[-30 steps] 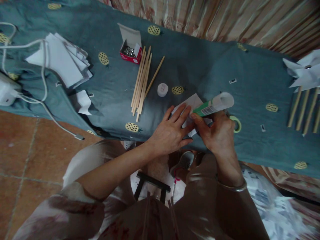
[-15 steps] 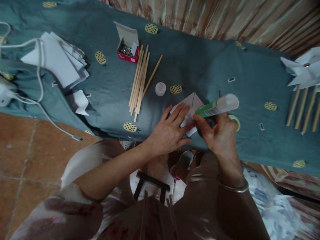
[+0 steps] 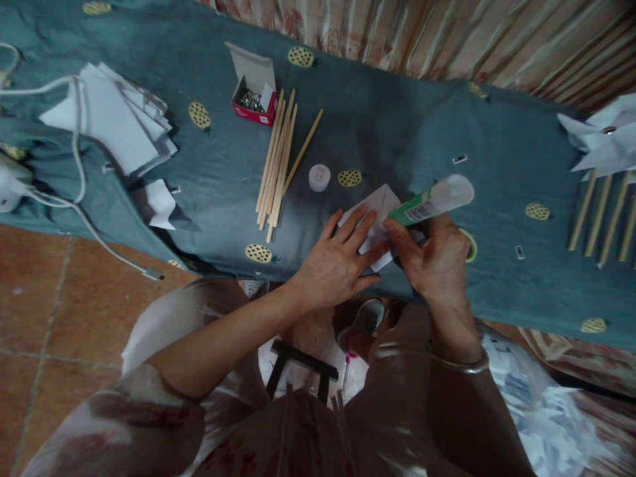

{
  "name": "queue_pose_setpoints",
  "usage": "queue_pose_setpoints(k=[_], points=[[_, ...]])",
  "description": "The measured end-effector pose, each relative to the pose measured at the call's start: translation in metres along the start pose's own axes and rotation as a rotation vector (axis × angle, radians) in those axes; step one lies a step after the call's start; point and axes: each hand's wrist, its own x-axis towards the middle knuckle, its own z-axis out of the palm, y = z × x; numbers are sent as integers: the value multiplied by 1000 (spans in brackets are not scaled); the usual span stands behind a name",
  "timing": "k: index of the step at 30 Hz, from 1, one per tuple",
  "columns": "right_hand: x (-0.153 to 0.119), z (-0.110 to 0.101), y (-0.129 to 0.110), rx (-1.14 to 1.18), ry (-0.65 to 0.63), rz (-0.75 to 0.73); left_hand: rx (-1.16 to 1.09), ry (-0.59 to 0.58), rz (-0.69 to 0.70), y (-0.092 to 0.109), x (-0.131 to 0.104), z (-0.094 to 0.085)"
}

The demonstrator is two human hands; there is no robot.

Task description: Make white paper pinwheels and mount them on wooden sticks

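Left hand (image 3: 342,265): laid flat, fingers apart, on a white paper sheet (image 3: 380,202) that sits on the desk (image 3: 397,132). The sheet, with crease lines showing, is partly under those fingers and just left of the right hand's fingertips. Right hand (image 3: 437,258): clamped around a green-and-white tube (image 3: 424,205), green end down toward the sheet, pale end slanting up to the right.

Change over the last half second: small. The tube's upper end has tipped slightly farther forward; left hand and sheet have kept their place. Reading: likely the same stroke of work on the same patch, sheet steadied throughout (tip contact is hidden near the right thumb, so unconfirmed).

Surroundings: ahead of the left hand, a round white cap (image 3: 319,177) (possibly the tube's); farther out and to its left, wooden sticks (image 3: 275,162) and an open red box (image 3: 251,114) of small metal pieces. Well left of the left hand, a paper stack (image 3: 119,126). Far right of the right hand, a white pinwheel (image 3: 609,132).
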Motion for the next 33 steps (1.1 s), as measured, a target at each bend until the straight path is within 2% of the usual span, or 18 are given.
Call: queue_pose_setpoints(k=[6, 11, 16, 19, 23, 24, 27, 29, 31, 33], points=[[1, 1, -7, 39, -8, -7, 0, 10, 0, -1, 0, 1], [2, -2, -14, 35, -80, 9, 2, 13, 3, -1, 0, 1], [-3, -6, -11, 104, -113, 55, 24, -9, -4, 0, 0, -1], [-8, -10, -2, 316, -20, 120, 29, -11, -6, -1, 0, -2], [-7, -18, 17, 791, 272, 258, 41, -23, -7, 1, -1, -2], [-5, -20, 21, 905, 289, 307, 41, -24, -9, 1, -1, -2], [-2, -24, 32, 1148, 264, 413, 10, 11, 2, 1, -1, -5], [-2, -26, 35, 1258, 229, 451, -30, 82, 23, -5, 0, -12], [-4, -28, 35, 1355, 192, 483, -49, 199, 29, -17, 2, -22], [-6, -28, 33, 1420, 179, 516, -16, 354, -25, -34, 4, -33]])
